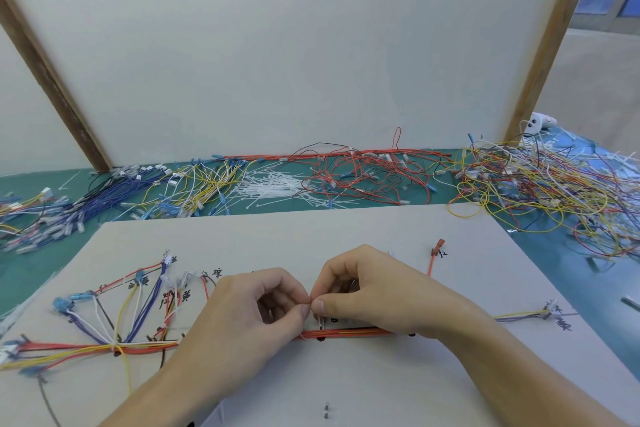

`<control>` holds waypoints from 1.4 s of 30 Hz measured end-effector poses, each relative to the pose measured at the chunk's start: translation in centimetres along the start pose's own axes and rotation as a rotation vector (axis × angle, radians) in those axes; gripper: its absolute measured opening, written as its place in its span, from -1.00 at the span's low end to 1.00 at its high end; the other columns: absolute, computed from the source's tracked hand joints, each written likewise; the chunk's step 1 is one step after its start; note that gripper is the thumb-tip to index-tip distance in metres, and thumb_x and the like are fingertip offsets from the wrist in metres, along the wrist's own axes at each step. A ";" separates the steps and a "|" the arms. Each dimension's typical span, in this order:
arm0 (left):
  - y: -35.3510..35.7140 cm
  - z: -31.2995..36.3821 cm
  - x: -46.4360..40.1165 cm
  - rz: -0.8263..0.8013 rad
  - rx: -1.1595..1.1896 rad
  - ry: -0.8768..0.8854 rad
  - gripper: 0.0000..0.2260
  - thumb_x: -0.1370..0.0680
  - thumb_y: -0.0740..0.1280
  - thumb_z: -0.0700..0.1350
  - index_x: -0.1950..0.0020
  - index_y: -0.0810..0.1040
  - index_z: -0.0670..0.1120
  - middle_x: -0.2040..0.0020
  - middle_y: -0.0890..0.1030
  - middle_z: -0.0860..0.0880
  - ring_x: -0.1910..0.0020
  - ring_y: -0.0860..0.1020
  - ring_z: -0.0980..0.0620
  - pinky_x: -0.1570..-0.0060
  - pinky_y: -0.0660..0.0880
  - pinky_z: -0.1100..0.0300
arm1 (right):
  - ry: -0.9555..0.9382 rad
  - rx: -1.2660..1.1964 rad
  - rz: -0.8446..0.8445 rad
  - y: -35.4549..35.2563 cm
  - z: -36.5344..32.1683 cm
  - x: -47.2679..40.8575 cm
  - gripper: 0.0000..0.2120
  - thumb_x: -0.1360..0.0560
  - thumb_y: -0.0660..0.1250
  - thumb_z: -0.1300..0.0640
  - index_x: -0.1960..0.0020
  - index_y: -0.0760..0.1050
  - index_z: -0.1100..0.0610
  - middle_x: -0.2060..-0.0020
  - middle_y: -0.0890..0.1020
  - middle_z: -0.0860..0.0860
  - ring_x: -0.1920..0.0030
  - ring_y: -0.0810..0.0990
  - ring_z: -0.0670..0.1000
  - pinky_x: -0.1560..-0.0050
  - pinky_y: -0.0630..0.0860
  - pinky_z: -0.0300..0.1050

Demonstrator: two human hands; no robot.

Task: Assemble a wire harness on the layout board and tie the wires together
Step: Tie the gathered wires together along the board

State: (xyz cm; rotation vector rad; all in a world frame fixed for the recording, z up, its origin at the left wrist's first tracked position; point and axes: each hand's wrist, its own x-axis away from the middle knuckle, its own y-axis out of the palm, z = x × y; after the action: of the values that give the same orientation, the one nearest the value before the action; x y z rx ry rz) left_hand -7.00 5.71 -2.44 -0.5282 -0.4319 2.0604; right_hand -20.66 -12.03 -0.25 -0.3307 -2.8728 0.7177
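a white tie is pinched between left hand and right hand above the bundle on the board.

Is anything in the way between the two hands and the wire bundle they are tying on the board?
Nothing visible is. The left hand and right hand meet fingertip to fingertip just above the red and yellow wire bundle, pinching what looks like a thin white tie. Only layout board lies around them.
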 end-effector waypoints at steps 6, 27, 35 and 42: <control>-0.1 0.0 0.0 -0.003 0.010 -0.002 -0.84 -0.40 0.43 0.07 0.08 0.70 0.08 0.30 0.68 0.03 0.39 0.51 0.20 0.37 0.41 0.33 | -0.006 0.002 -0.003 0.0 0.0 0.0 -0.93 -0.51 0.48 0.07 0.06 0.70 0.05 0.23 0.75 -0.05 0.27 0.63 -0.17 0.21 0.53 -0.30; 0.0 0.1 -0.1 -0.031 0.028 -0.016 -0.83 -0.38 0.44 0.11 0.08 0.72 0.12 0.29 0.70 0.02 0.39 0.52 0.21 0.37 0.42 0.34 | -0.002 -0.014 -0.008 0.0 -0.1 0.2 -0.94 -0.52 0.47 0.07 0.06 0.69 0.05 0.25 0.74 -0.07 0.28 0.62 -0.18 0.21 0.53 -0.31; -0.1 0.3 -0.1 -0.029 0.011 -0.024 -0.90 -0.40 0.47 0.00 0.10 0.72 0.10 0.32 0.69 0.04 0.40 0.51 0.22 0.37 0.41 0.36 | 0.000 -0.023 -0.004 0.0 -0.2 0.2 -0.94 -0.51 0.47 0.08 0.05 0.69 0.05 0.25 0.74 -0.06 0.28 0.62 -0.18 0.22 0.51 -0.33; -0.2 0.5 -0.1 -0.046 -0.031 -0.015 -0.85 -0.47 0.52 -0.20 0.12 0.72 0.07 0.31 0.69 0.03 0.43 0.50 0.22 0.39 0.37 0.42 | 0.001 -0.028 0.010 -0.1 -0.1 0.1 -0.95 -0.53 0.46 0.11 0.06 0.69 0.06 0.27 0.73 -0.08 0.30 0.61 -0.18 0.24 0.50 -0.34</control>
State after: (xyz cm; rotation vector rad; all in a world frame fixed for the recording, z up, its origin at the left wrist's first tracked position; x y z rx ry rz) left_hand -7.09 5.67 -1.93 -0.5172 -0.4813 2.0178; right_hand -20.77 -11.98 -0.09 -0.3493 -2.8847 0.6791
